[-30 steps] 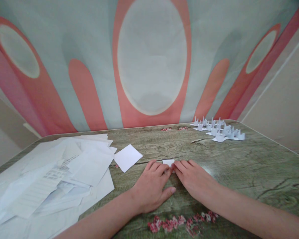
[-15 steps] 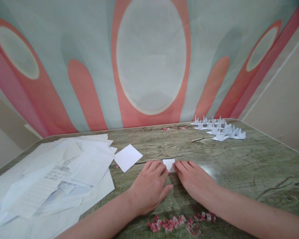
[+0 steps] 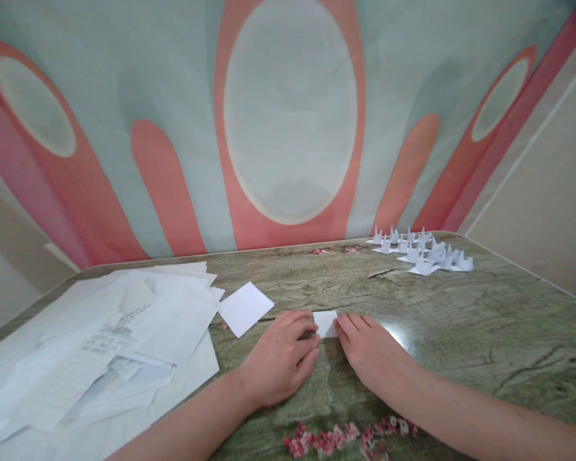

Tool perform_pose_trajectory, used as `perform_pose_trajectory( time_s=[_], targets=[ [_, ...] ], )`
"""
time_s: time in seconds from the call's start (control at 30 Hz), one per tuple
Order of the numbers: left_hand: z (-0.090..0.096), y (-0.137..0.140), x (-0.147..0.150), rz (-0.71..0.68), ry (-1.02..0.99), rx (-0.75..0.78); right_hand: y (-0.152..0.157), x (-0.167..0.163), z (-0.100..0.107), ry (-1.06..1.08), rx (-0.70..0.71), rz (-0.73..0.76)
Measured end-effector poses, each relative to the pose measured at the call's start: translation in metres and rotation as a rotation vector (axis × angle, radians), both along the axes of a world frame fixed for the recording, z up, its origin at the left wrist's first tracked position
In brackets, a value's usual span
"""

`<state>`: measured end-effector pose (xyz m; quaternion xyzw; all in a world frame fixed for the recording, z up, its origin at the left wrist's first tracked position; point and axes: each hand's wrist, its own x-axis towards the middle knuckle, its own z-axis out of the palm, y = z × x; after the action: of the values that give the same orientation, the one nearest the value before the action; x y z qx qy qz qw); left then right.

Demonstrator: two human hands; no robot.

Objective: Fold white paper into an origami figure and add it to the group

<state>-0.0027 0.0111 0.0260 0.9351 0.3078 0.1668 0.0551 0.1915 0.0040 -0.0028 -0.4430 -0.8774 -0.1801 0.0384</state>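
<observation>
A small folded piece of white paper (image 3: 325, 324) lies flat on the table between my two hands. My left hand (image 3: 284, 357) is at its left edge, fingers curled together over that side and thumb drawn in below. On the opposite edge, my right hand (image 3: 372, 349) presses with closed fingertips; its thumb is mostly hidden. The paper's side edges are partly covered by the fingers. Beyond my left hand lies a square white sheet (image 3: 246, 310), turned cornerwise.
A large loose pile of white papers (image 3: 173, 314), some printed, spreads over the left side of the wood-patterned table (image 3: 465, 333). Several folded paper figures with upright points (image 3: 429, 253) stand at the back right. A patterned backdrop (image 3: 288, 115) rises behind the table.
My left thumb has drawn in toward the fingers, and the left hand has shifted slightly left. The right hand stays at the paper's right edge. The whole view has shifted slightly.
</observation>
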Motion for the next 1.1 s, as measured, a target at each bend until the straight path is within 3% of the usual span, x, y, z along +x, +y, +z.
perform_pose_trajectory(
  time_s=[0.33,0.4,0.53,0.63,1.1],
  targets=[
    [-0.002,0.003,-0.005,-0.124,-0.117,-0.076,0.008,0.003,0.000,0.058,-0.068,0.021],
    [-0.006,0.005,-0.006,-0.079,-0.180,-0.057,0.011,0.005,0.000,0.073,-0.088,0.048],
    [-0.019,0.014,-0.012,0.155,-0.248,-0.009,0.017,0.008,0.000,0.113,-0.140,0.100],
    [-0.024,0.019,-0.015,0.203,-0.237,-0.044,0.020,0.010,0.001,0.158,-0.172,0.138],
    [-0.017,0.013,-0.012,0.059,-0.213,-0.087,0.018,0.008,0.004,0.360,-0.269,0.121]
  ],
)
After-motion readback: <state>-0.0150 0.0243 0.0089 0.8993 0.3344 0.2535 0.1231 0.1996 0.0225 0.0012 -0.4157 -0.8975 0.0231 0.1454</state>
